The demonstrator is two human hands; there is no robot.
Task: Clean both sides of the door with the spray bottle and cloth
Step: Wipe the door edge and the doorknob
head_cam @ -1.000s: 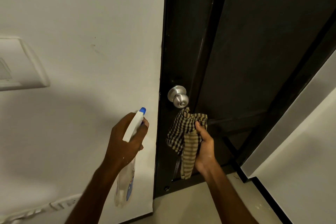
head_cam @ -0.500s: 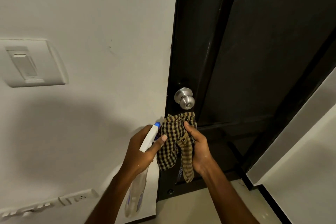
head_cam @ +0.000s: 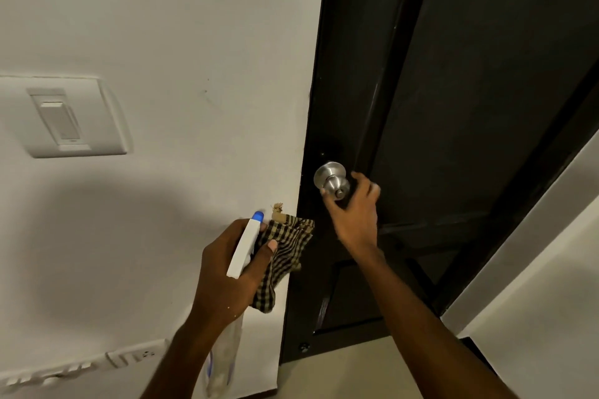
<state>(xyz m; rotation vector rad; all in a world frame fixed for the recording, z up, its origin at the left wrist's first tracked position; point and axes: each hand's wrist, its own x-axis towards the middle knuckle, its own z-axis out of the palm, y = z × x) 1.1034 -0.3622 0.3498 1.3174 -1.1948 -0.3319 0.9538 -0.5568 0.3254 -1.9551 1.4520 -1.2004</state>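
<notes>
A dark brown door (head_cam: 470, 107) fills the right half of the view, with a round silver knob (head_cam: 332, 181) on its left edge. My right hand (head_cam: 353, 207) is curled around the knob from below and the right, fingers touching it. My left hand (head_cam: 227, 266) grips a white spray bottle (head_cam: 244, 244) with a blue nozzle tip, its clear body hanging down below my wrist. The same hand also pinches a brown and black checked cloth (head_cam: 285, 256), which hangs against the wall's edge beside the door.
A white wall (head_cam: 178, 42) is to the left, with a light switch plate (head_cam: 64, 116) on it and a socket strip (head_cam: 97, 363) low down. Pale floor (head_cam: 372, 369) shows at the door's foot. Another white wall (head_cam: 551, 269) stands at the right.
The cloth passed from my right hand into my left hand, which still holds the bottle. My right hand then rose to the door knob.
</notes>
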